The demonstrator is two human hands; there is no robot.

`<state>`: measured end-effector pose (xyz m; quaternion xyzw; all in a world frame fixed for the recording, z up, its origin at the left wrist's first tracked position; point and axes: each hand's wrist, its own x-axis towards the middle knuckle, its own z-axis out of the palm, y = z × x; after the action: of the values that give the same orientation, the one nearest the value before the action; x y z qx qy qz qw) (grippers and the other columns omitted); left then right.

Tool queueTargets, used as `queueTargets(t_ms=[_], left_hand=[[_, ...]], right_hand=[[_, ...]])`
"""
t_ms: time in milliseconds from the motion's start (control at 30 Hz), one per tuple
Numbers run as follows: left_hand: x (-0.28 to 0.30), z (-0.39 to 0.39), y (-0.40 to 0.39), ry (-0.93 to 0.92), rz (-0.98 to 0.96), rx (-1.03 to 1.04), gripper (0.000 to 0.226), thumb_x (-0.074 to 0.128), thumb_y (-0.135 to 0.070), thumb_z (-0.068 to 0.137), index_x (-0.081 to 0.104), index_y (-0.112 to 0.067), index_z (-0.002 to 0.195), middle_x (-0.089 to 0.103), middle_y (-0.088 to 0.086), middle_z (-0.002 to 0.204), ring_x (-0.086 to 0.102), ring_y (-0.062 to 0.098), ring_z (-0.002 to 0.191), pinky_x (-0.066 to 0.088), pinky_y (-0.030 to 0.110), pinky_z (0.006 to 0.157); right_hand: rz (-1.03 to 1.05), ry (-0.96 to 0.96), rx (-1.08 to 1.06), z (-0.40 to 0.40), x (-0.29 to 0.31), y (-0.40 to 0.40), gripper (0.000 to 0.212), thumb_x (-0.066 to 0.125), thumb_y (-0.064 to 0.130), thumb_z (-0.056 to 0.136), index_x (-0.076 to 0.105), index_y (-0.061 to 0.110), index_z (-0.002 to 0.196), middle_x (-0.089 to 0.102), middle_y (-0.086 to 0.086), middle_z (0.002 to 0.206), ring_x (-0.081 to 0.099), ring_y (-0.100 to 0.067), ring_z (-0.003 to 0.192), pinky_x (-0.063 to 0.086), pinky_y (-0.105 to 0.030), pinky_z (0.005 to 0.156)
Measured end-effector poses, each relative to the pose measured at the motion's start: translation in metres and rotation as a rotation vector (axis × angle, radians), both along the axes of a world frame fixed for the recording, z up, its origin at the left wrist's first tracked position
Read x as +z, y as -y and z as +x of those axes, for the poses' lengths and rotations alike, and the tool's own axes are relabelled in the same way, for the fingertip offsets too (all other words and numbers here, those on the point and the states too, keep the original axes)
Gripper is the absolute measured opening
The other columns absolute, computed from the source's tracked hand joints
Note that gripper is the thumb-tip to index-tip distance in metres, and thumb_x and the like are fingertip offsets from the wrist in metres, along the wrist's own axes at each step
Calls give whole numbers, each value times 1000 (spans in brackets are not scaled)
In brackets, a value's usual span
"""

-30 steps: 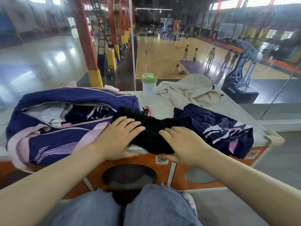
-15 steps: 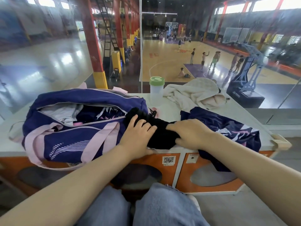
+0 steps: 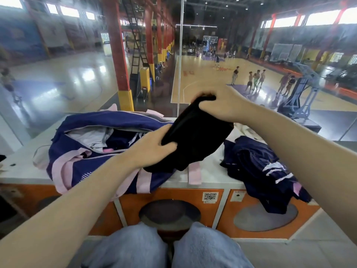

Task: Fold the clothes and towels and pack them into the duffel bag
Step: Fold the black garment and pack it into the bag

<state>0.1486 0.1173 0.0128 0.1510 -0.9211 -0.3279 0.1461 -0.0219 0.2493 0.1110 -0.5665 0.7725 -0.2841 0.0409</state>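
A folded black garment point(image 3: 197, 136) hangs in the air above the counter, held by both hands. My left hand point(image 3: 152, 149) grips its lower left edge and my right hand point(image 3: 220, 105) clamps its top end. Just left of it lies the navy and pink duffel bag point(image 3: 77, 161), unzipped, with white and dark clothes showing inside. A crumpled navy garment point(image 3: 258, 167) with white and pink marks lies at the right and droops over the counter's front edge.
The white counter top point(image 3: 21, 167) sits on orange cabinets point(image 3: 210, 207) with round grey fronts. A glass wall stands right behind the counter, with a basketball hall beyond it. My knees in blue jeans point(image 3: 135, 248) are below the counter edge.
Both hands closed on the black garment, which lay flat on the counter, and raised it up and towards the bag. The bottle and beige towel behind it are now hidden.
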Motion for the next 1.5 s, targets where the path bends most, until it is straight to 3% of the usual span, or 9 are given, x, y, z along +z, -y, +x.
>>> queueTargets(t_ms=[100, 267, 433, 600, 800, 1000, 1100, 1333, 1500], left_hand=[[15, 19, 14, 119, 314, -83, 46, 54, -27, 96, 42, -37, 139, 56, -20, 126, 51, 0, 117, 40, 27, 101], [20, 45, 34, 206, 490, -139, 36, 57, -16, 91, 50, -41, 116, 60, -19, 121, 54, 4, 118, 41, 23, 100], [16, 59, 50, -102, 649, -188, 92, 76, -71, 59, 35, -52, 140, 43, -18, 148, 41, 9, 137, 36, 42, 112], [11, 56, 45, -256, 596, -134, 118, 76, -73, 56, 22, -33, 152, 47, -12, 145, 44, 7, 134, 36, 35, 111], [-3, 58, 45, -292, 765, 39, 47, 78, -29, 75, 59, -31, 117, 72, -11, 113, 66, 11, 110, 47, 33, 97], [-12, 93, 67, -420, 996, 313, 45, 71, -17, 73, 65, -12, 117, 75, 6, 103, 71, 24, 98, 51, 35, 86], [-8, 111, 88, -494, 1043, 458, 14, 53, -11, 92, 66, -10, 99, 76, 1, 81, 72, 12, 68, 54, 22, 65], [-18, 132, 132, -394, 1101, 639, 35, 71, -28, 81, 71, -15, 113, 74, 11, 107, 68, 32, 100, 50, 42, 91], [-26, 116, 139, -248, 1046, 634, 52, 83, -32, 65, 70, -21, 114, 74, 9, 107, 65, 35, 108, 44, 51, 103]], right_hand=[[63, 27, 42, 15, 14, 20, 28, 48, 26, 79, 71, 39, 86, 69, 15, 100, 62, -9, 99, 52, -35, 90], [175, 72, 125, 46, 27, 49, 25, 52, 25, 83, 76, 29, 91, 68, 10, 100, 61, -11, 97, 47, -25, 77], [275, 82, 140, 72, 33, 74, 34, 56, 23, 81, 68, 5, 108, 63, -19, 117, 59, -38, 109, 55, -46, 86], [369, 26, 210, 90, 38, 95, 47, 59, 32, 70, 66, 4, 108, 63, -22, 114, 63, -29, 83, 55, -55, 87], [308, -29, 177, 89, 29, 115, 24, 64, 34, 77, 67, 23, 99, 67, -1, 103, 64, -21, 97, 55, -38, 83], [92, 236, 87, 68, -22, 129, 44, 53, 51, 94, 61, 11, 110, 64, -2, 98, 59, -16, 81, 49, -31, 75], [186, 20, -25, 42, -76, 139, 27, 59, 39, 93, 61, 15, 105, 61, -1, 101, 57, -20, 90, 44, -30, 82], [165, -420, -199, 41, -145, 159, 67, 73, 39, 78, 40, 17, 132, 46, -12, 131, 48, -34, 118, 48, -49, 91], [139, -713, -231, 38, -142, 170, 49, 60, 9, 85, 39, 13, 129, 52, -14, 120, 59, -33, 103, 45, -39, 69]])
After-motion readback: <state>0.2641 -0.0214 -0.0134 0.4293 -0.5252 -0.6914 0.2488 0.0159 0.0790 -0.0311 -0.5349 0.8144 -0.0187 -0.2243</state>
